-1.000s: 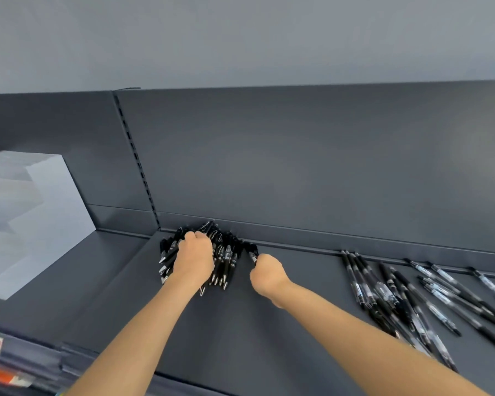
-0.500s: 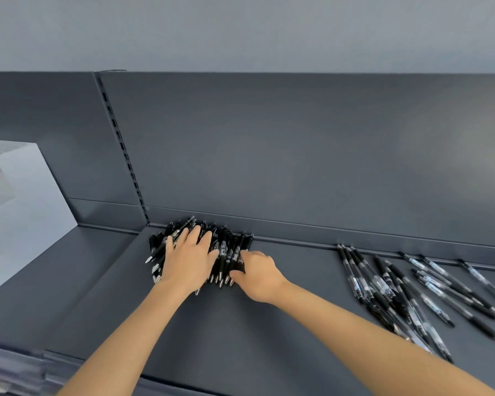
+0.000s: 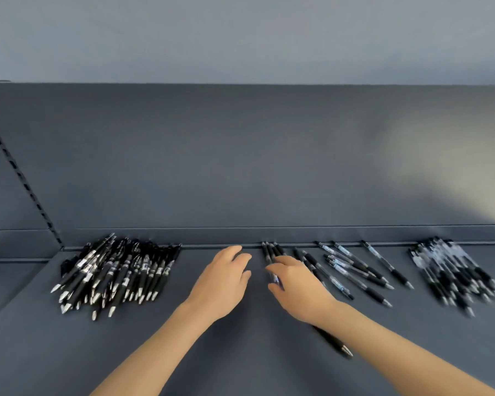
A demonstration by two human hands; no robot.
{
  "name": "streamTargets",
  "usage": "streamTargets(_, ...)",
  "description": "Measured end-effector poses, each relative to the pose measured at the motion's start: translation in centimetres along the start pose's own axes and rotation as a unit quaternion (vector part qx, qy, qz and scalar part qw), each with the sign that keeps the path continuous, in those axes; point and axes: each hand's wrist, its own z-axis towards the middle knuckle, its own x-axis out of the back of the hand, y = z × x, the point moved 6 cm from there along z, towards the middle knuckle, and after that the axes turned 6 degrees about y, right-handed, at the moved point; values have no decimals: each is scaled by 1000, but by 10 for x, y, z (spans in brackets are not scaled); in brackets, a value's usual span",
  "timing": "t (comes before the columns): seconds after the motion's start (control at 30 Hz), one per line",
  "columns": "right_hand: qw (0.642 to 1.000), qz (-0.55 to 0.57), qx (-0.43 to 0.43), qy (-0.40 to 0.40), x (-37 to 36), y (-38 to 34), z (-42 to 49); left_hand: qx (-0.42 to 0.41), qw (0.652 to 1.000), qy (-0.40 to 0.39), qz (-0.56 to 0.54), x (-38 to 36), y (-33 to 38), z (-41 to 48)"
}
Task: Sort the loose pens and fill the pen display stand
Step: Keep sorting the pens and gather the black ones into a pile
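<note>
Left hand [image 3: 222,281] over bare shelf [image 3: 240,355], fingers relaxed and apart, holding nothing. Right hand [image 3: 297,287] on left end of loose pens [image 3: 352,267] mid-shelf, fingers bent over them; gripping or just resting, cannot tell. Left pile [image 3: 115,270] far left. Right pile [image 3: 455,270] far right, blurred. Single pen [image 3: 333,342] under right forearm.

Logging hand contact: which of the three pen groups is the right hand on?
The middle spread of loose pens, between the left pile and the blurred right pile; the right hand covers its left edge.
</note>
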Motion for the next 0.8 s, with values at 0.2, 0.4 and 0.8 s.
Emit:
streamTargets(0.2,998,-31,-37,29,32,85,-25,-23,999,-38,5,-36,41,28)
streamTargets(0.4,996,-35,-76,26,48,146,-34,-119,977,-71,163,-54,57,51)
streamTargets(0.8,1000,4,-18,22,43,142,-43,-257,929,-54,262,-58,57,58)
